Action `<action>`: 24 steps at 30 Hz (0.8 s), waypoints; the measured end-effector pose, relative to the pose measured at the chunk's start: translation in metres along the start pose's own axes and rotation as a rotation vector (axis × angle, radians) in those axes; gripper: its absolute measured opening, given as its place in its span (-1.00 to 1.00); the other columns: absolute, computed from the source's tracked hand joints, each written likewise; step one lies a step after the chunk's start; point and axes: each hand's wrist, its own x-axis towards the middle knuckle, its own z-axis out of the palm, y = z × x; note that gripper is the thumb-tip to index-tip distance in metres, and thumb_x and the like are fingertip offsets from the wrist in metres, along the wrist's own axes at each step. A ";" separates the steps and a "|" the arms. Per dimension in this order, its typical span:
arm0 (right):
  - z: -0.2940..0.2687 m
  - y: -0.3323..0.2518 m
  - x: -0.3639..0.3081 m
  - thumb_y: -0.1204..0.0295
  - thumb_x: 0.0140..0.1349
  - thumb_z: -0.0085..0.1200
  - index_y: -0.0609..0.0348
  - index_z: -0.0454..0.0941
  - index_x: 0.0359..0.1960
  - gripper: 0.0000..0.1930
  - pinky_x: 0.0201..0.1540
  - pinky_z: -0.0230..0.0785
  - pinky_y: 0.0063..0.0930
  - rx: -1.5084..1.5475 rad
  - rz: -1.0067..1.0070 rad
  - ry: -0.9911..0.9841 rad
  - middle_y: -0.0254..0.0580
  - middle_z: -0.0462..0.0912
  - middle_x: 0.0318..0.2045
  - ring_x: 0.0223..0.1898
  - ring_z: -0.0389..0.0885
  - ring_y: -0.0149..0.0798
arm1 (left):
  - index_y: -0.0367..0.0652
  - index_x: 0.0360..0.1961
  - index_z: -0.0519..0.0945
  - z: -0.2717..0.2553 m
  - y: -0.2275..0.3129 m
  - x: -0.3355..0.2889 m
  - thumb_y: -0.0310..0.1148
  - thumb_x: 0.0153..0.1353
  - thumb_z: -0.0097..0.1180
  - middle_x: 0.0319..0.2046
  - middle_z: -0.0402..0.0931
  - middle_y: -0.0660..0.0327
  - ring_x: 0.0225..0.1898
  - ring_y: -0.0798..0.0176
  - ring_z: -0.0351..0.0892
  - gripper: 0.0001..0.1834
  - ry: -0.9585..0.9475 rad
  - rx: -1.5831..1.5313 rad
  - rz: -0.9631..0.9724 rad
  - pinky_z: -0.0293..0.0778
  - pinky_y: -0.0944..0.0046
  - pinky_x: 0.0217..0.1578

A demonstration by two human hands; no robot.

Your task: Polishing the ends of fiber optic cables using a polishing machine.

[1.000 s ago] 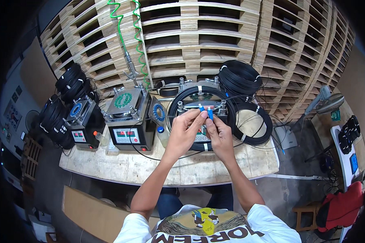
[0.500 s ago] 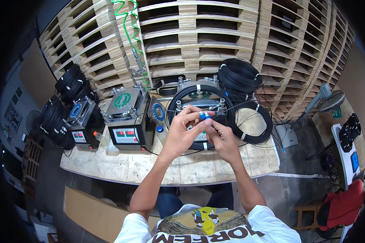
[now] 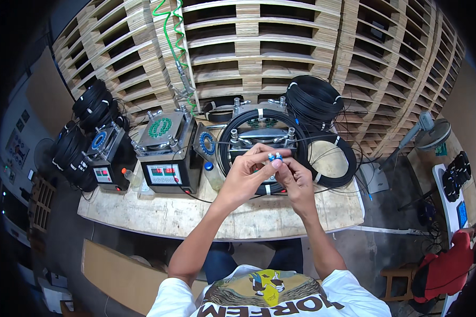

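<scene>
Two small blue cable connectors [image 3: 274, 157] with white tips stick up side by side between my fingertips, above the middle of the bench. My left hand [image 3: 244, 174] pinches them from the left with thumb and fingers. From the right, my right hand [image 3: 297, 186] closes on them too; its fingertips meet the left thumb, and its inner fingers are partly hidden. Thin black cable runs off from both hands. Behind them a large black cable coil [image 3: 228, 132], tied with white bands, stands upright against a metal clamping machine [image 3: 263, 141].
Two machines with digital displays, one larger [image 3: 166, 168] and one smaller [image 3: 107, 171], stand at left on the wooden bench [image 3: 143, 211]. A blue-capped bottle [image 3: 212, 177] is beside my left hand. More cable coils [image 3: 314, 103] lie at right. Stacked pallets [image 3: 285, 47] rise behind.
Both hands have shifted slightly right, and their fingertips have drawn closer together. The connectors have turned so both white tips now stand side by side.
</scene>
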 end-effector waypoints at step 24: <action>0.006 -0.003 -0.016 0.33 0.42 0.12 0.33 0.65 -0.19 -0.75 -0.48 0.09 -0.66 -0.231 -0.093 0.199 -0.48 0.54 -0.51 -0.49 0.29 -0.65 | -0.33 -0.22 0.48 0.009 0.011 0.000 -0.40 0.45 0.04 -0.38 0.58 0.12 -0.42 0.30 0.67 -0.83 0.505 -0.180 0.213 0.62 0.34 -0.40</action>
